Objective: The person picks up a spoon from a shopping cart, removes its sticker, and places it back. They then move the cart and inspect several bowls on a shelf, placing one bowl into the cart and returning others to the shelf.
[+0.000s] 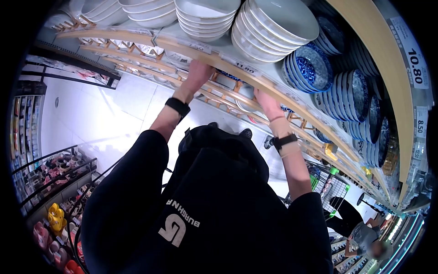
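Observation:
Both my hands reach in under the front edge of a wooden shelf stacked with dishes. My left hand is by the 7.20 price label, its fingers hidden beneath the shelf edge. To the right, past the 11.80 label, is my right hand, its fingers out of sight too. A blue-patterned dish shows in part on the level below, between the hands. Whether either hand grips it cannot be made out. Dark bands circle both wrists.
White bowls stand stacked above the hands, with blue-patterned bowls to their right. A person is at the lower right near a shopping cart. Racks of shoes stand at the lower left, beside the pale floor.

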A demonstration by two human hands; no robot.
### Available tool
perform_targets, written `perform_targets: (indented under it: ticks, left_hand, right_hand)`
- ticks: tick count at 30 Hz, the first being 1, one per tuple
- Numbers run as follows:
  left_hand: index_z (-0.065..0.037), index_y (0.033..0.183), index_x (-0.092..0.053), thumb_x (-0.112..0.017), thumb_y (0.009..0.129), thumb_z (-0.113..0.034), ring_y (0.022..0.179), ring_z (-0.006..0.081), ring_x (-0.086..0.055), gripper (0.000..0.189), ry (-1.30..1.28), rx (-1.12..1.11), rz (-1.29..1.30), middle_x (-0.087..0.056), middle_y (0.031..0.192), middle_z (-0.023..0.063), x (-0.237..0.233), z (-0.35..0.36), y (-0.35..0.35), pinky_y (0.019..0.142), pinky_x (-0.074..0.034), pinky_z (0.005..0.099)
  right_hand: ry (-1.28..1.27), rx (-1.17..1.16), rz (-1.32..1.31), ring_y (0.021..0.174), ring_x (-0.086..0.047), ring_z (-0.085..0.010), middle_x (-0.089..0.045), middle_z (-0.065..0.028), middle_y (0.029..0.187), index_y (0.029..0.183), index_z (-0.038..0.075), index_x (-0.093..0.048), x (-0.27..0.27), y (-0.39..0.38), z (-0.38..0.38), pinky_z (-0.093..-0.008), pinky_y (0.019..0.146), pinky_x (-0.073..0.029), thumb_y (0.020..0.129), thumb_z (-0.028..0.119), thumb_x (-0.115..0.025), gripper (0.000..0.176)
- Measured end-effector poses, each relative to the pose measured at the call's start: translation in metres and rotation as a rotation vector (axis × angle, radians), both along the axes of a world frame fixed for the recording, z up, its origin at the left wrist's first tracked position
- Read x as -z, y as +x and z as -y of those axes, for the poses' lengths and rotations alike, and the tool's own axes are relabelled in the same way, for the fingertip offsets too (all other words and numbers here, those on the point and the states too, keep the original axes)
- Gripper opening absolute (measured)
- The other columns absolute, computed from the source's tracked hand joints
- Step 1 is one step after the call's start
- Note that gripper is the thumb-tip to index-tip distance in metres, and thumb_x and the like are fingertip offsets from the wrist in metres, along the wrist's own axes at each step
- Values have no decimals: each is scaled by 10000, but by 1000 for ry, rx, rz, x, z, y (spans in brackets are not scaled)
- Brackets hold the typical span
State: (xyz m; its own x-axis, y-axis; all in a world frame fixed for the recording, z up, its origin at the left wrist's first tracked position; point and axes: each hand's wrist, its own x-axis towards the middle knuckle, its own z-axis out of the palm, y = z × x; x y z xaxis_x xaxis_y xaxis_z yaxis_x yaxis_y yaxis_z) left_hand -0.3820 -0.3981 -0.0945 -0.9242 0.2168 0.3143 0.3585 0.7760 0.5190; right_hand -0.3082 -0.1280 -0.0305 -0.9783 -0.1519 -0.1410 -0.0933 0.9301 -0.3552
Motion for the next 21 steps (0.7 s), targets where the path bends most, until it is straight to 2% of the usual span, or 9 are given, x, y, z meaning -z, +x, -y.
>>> perform_targets:
  ticks: [2,4,5,8,12,16,18,19,21]
  left_hand:
    - [-54,1112,-635,-643,915,-179,828,449,-648,233,51,-40,17,-647,1097,227,-13,-9,24,709,-531,526]
    - [-51,1131,-614,-620,935,-172,821,451,-648,230,194,-126,5,-651,1050,218,-28,-23,51,683,-524,539]
    - [-45,1099,-631,-639,929,-151,803,411,-658,200,207,-122,-28,-677,950,180,-35,-28,62,627,-518,491]
    - [-52,1136,-626,-631,947,-193,803,411,-658,235,213,149,177,-681,951,180,-21,-28,93,649,-523,490]
    - [-73,1143,-628,-605,953,-290,892,399,-656,289,-24,546,366,-683,973,179,9,-34,125,779,-527,495]
    - [-27,1131,-621,-605,935,-337,994,409,-635,367,-299,701,634,-673,1011,215,27,-53,135,866,-500,504]
    - [-20,1118,-625,-606,935,-336,980,409,-639,365,-378,722,630,-675,998,216,22,-69,134,861,-505,501]
    - [-20,1117,-627,-607,936,-333,971,407,-641,362,-355,723,592,-676,993,213,19,-78,133,856,-508,499]
    - [-20,1114,-630,-609,938,-328,955,405,-644,357,-311,731,527,-678,983,207,13,-97,133,848,-513,497]
  right_hand:
    - [149,19,21,1063,-626,-389,-675,-192,1158,1192,59,-635,-27,14,10,-456,953,-473,985,244,-540,294]
    - [53,-33,-238,1051,-628,-385,-674,-183,1169,1168,52,-637,-12,42,-4,-459,944,-476,956,172,-582,249]
    - [4,-60,-366,1045,-628,-383,-674,-179,1174,1155,49,-637,-4,58,-11,-461,939,-478,941,136,-604,233]
    - [-63,-103,-523,1030,-636,-403,-672,-227,1103,1138,-13,-642,0,101,-29,-478,908,-494,924,112,-639,248]
    - [-216,61,-95,1088,-626,-401,-661,-203,1217,1179,-5,-639,31,163,-62,-463,983,-478,943,124,-623,270]
    - [-275,25,-58,1033,-645,-355,-688,-162,1177,1148,44,-641,39,193,-73,-437,917,-529,946,122,-590,223]
    - [-308,83,78,1078,-633,-402,-690,-170,1167,1209,66,-628,28,198,-74,-452,970,-503,965,167,-598,265]
    - [-281,34,-15,1054,-643,-361,-696,-162,1125,1209,76,-607,28,200,-75,-440,913,-530,951,137,-582,266]
    - [-308,32,-12,1047,-644,-368,-696,-165,1117,1206,73,-606,15,200,-77,-436,916,-527,951,136,-582,264]
